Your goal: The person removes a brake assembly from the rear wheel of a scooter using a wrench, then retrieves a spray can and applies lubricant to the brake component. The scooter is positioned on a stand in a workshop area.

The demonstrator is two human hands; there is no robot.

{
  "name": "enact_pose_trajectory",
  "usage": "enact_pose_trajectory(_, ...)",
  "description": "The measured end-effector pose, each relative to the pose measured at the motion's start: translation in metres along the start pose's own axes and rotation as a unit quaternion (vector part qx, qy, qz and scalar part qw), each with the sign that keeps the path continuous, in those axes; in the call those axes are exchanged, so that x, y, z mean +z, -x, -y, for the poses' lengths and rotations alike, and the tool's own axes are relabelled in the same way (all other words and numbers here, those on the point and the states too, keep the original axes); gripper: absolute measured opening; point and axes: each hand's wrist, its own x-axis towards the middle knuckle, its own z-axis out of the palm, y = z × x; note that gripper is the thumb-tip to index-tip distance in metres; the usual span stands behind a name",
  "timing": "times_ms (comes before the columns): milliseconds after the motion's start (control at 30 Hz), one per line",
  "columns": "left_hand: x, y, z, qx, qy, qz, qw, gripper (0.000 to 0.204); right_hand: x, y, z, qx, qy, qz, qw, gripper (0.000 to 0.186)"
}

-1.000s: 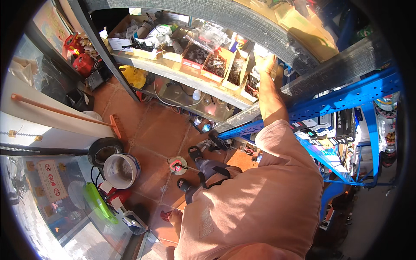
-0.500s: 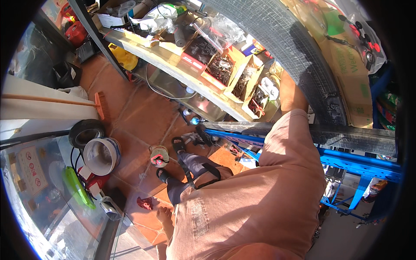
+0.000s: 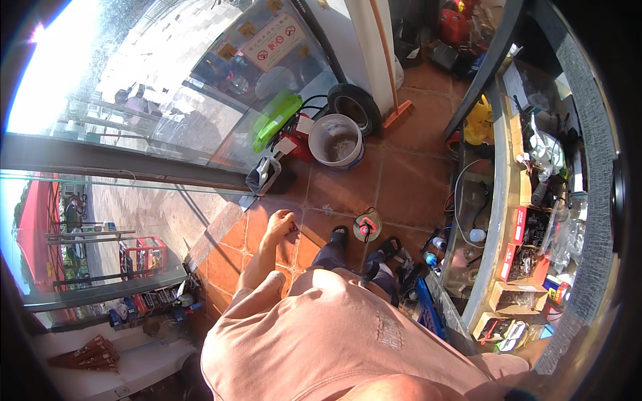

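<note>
My left hand (image 3: 281, 222) hangs out to the left above the tiled floor, its fingers curled in; whether anything is inside them is hidden. Beside the fingertips shows a bit of a small dark-red object (image 3: 293, 228), which seems to lie on the floor behind the hand. My right forearm (image 3: 537, 349) reaches to the workbench's near end, by an open cardboard box (image 3: 489, 327) with red-handled bits in it. The right hand itself is out of sight past the dark, curved panel edge (image 3: 580, 314).
Ahead stand a white bucket (image 3: 336, 142), a tyre (image 3: 354, 110) and an orange broom (image 3: 397, 114). A round tub (image 3: 366, 228) with a red and black item sits by my feet. Glass panels (image 3: 227, 144) line the left; bottles (image 3: 433, 250) lie under the bench.
My view and body have turned left, so the bench has swung to the right side and the glass front has come into view. My left arm now extends farther out.
</note>
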Motion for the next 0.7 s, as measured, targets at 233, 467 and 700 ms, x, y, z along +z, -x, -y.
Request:
enact_pose_trajectory(233, -0.053, -0.059, -0.213, 0.242, 0.082, -0.035, 0.966, 0.035, 0.022, 0.020, 0.054, 0.006, 0.019, -0.026, 0.999, 0.040)
enact_pose_trajectory(467, -0.086, -0.175, -0.491, 0.485, 0.088, -0.084, 0.866, 0.025, 0.032, 0.141, 0.083, -0.006, -0.022, -0.200, 0.979, 0.039)
enact_pose_trajectory(700, -0.090, -0.286, -0.728, 0.590, 0.070, -0.218, 0.774, 0.041, 0.079, 0.390, 0.170, 0.115, -0.104, -0.332, 0.931, 0.037)
